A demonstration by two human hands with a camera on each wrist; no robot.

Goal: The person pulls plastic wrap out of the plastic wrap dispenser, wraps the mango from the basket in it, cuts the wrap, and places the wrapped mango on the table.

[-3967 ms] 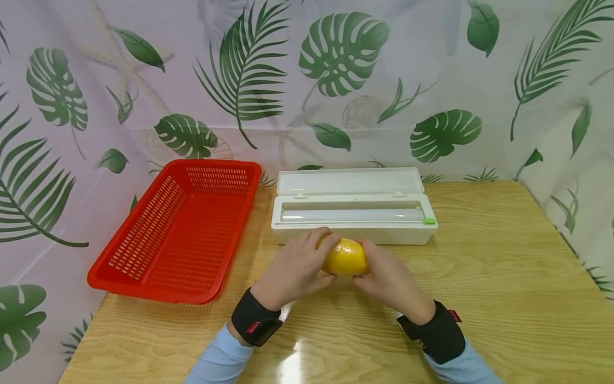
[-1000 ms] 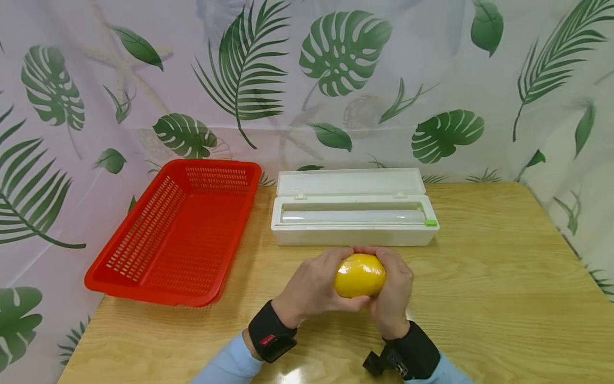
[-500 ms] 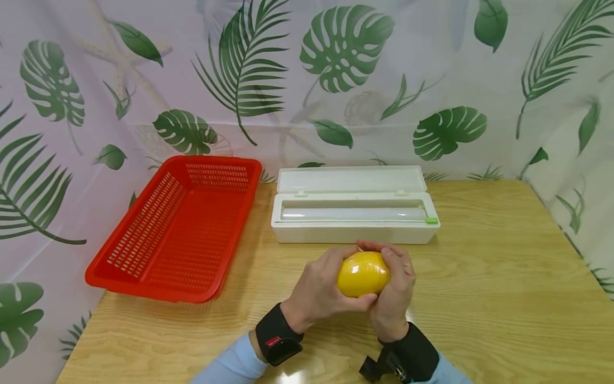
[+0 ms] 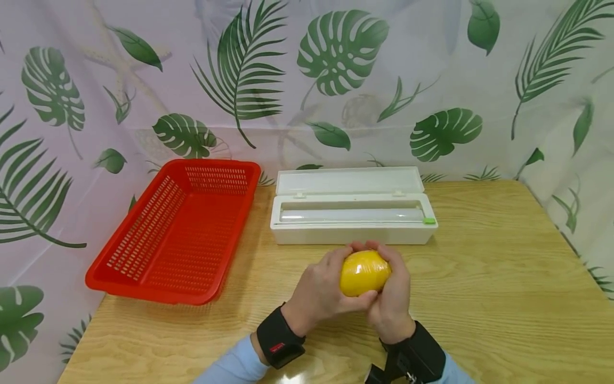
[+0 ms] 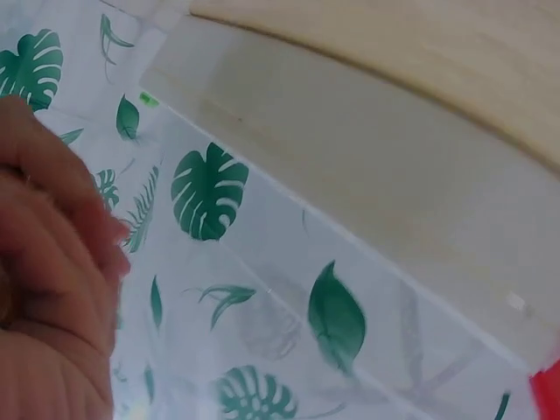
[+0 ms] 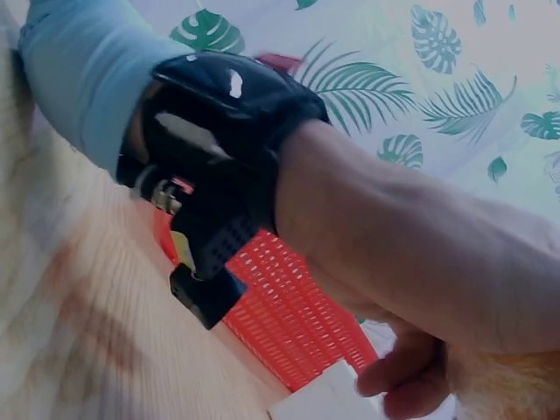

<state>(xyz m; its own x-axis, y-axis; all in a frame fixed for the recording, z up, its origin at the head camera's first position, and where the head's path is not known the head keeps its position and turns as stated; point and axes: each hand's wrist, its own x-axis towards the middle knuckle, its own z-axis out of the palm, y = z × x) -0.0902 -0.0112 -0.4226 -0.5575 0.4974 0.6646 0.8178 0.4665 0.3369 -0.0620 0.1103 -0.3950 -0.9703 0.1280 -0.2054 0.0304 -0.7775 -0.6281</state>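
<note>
A shiny yellow lemon-like fruit (image 4: 365,273), with wrinkled clear film over its skin, is held between both hands near the middle of the table. On its left side, my left hand (image 4: 316,293) curls round it with the thumb across the near side. My right hand (image 4: 394,293) cups the opposite side, and the fingers of both hands come together at its far side. The left wrist view has the left hand (image 5: 52,289) at its edge, the fruit mostly hidden. Part of the fruit (image 6: 507,385) shows beneath the right hand (image 6: 420,254) in the right wrist view.
Just beyond the hands stands a white cling film dispenser (image 4: 355,234), lid up, with a film roll (image 4: 352,215) inside and a green slider (image 4: 429,220) at its right end. A red perforated basket (image 4: 153,292) stands at left. Leaf-printed cloth hangs behind the wooden table (image 4: 503,298).
Over the last seconds both hands brought the fruit nearer the body and slightly right, away from the dispenser, turning it. In the last half second, grip and position shifted only slightly.
</note>
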